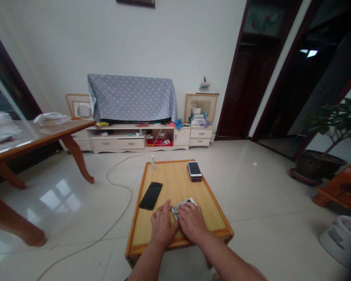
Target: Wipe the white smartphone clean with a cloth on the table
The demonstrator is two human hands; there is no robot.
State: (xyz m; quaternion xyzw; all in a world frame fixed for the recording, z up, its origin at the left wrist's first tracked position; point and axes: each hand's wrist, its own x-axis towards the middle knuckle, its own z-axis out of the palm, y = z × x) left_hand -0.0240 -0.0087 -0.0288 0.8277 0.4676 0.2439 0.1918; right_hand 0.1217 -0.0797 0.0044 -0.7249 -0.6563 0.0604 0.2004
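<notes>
Both my hands rest on a small low wooden table (175,183) in front of me. My right hand (191,220) lies flat over a light-coloured phone (185,203), covering most of it. My left hand (163,223) lies beside it, its fingertips touching the phone's left end. A black phone (151,195) lies face up on the table's left side, apart from my hands. Two stacked phones (194,171), the top one white-edged, sit at the far right corner. A small clear bottle (153,163) stands at the far left edge.
A white cable (117,187) snakes over the glossy tiled floor left of the table. A large wooden table (32,136) stands at left. A cloth-covered TV (131,97) sits on a low cabinet (134,138) ahead. A potted plant (327,156) and a white container (343,238) are at right.
</notes>
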